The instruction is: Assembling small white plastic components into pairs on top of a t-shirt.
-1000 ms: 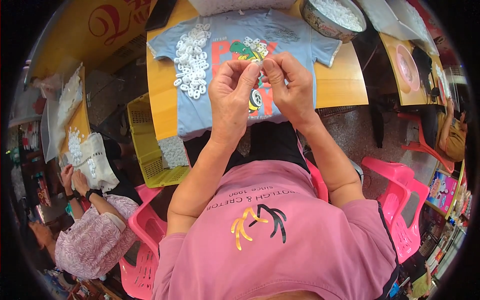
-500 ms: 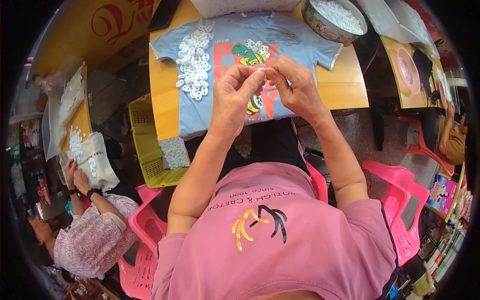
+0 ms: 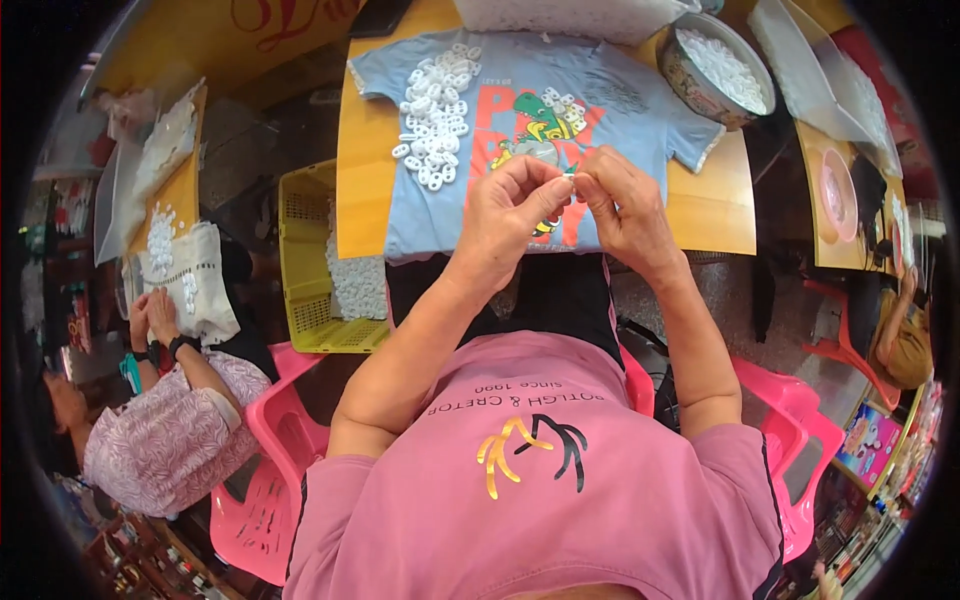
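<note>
Pale blue cotton covers the middle of the yellowish wooden table point(image 3: 715, 212): a printed T-shirt point(image 3: 408, 218) lies spread there, its hem reaching the near edge. Above it, towards the shirt's right half, the person's two bare hands meet at the fingertips. The left hand point(image 3: 508, 218) is narrowed to a pinch, thumb against forefinger, on a small white piece point(image 3: 569, 172); the right hand point(image 3: 632, 212) pinches at the same piece from the other side, its fingers curled in. The fingertips cover so much of it that I can't make out its shape.

Along the shirt's left side lies a heap of white oval pieces point(image 3: 436, 125), many showing two holes. A smaller cluster of white pieces point(image 3: 563, 104) sits on the dinosaur print, just beyond the hands. At the table's far right corner stands a round tin point(image 3: 688, 88) full of white pieces; a white container point(image 3: 575, 20) stands on the far edge, and something dark and flat point(image 3: 378, 17) lies at the far left corner. Beside the table's left edge, lower down, is a yellow crate point(image 3: 303, 255). Farther left, a co-worker point(image 3: 165, 440) in a patterned top has both hands at a pale cloth point(image 3: 207, 325).
</note>
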The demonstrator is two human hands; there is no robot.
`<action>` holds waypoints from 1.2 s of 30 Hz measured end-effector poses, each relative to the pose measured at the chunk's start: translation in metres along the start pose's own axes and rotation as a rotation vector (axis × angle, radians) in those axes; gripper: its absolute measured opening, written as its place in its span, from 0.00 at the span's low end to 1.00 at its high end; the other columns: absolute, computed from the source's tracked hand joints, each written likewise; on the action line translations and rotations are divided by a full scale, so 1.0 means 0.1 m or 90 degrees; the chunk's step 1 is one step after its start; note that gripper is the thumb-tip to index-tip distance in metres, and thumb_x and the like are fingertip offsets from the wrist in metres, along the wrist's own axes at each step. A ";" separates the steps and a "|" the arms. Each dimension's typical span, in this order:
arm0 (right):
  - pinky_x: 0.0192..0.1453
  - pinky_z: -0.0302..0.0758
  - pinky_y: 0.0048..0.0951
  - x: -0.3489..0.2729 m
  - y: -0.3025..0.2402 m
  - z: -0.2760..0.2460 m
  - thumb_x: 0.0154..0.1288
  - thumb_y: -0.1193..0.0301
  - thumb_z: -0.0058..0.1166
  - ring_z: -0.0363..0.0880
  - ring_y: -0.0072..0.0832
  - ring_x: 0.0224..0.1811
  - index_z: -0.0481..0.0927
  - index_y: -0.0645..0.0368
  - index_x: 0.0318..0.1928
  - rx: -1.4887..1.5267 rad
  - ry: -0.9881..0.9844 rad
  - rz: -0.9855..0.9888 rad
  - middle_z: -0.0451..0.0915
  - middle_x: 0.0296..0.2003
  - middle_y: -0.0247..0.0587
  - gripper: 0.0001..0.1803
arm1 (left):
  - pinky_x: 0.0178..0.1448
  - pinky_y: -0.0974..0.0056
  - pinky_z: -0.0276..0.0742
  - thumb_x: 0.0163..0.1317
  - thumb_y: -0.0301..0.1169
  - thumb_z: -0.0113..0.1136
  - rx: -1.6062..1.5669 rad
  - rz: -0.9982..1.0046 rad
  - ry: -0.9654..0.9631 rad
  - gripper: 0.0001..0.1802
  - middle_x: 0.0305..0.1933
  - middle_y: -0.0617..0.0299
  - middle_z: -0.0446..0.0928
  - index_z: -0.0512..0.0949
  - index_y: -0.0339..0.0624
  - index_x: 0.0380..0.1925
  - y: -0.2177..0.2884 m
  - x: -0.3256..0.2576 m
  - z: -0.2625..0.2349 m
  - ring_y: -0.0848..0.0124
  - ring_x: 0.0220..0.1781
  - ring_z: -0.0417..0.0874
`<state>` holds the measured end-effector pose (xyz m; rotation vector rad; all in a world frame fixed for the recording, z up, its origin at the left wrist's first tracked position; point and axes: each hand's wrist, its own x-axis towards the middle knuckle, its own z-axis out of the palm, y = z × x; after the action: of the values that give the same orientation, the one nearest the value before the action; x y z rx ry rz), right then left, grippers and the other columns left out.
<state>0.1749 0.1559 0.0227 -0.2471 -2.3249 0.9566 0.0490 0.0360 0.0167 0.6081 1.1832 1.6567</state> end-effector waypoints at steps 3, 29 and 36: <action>0.33 0.68 0.35 0.02 0.05 0.13 0.68 0.75 0.52 0.70 0.39 0.27 0.72 0.65 0.33 0.010 0.032 -0.013 0.71 0.27 0.44 0.07 | 0.39 0.73 0.72 0.65 0.29 0.61 -0.019 0.016 0.037 0.06 0.32 0.66 0.78 0.77 0.37 0.35 -0.05 -0.01 -0.02 0.81 0.33 0.76; 0.34 0.75 0.38 0.47 0.21 0.93 0.59 0.69 0.60 0.80 0.40 0.32 0.80 0.56 0.41 -0.239 -0.144 -0.059 0.78 0.35 0.42 0.10 | 0.41 0.73 0.73 0.65 0.29 0.61 -0.052 0.042 0.252 0.06 0.34 0.64 0.78 0.77 0.39 0.38 0.05 -0.66 -1.21 0.78 0.34 0.77; 0.35 0.77 0.25 0.39 0.12 0.70 0.68 0.70 0.56 0.75 0.16 0.30 0.78 0.63 0.52 0.447 -0.033 0.383 0.80 0.35 0.33 0.15 | 0.41 0.71 0.73 0.66 0.28 0.60 -0.055 0.065 0.175 0.06 0.34 0.63 0.78 0.76 0.38 0.39 0.08 -0.43 -0.86 0.77 0.34 0.76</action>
<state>0.1010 0.1391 -0.0061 -0.6415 -1.8218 2.0108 -0.0075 -0.0392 -0.0053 0.4012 1.2842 1.9138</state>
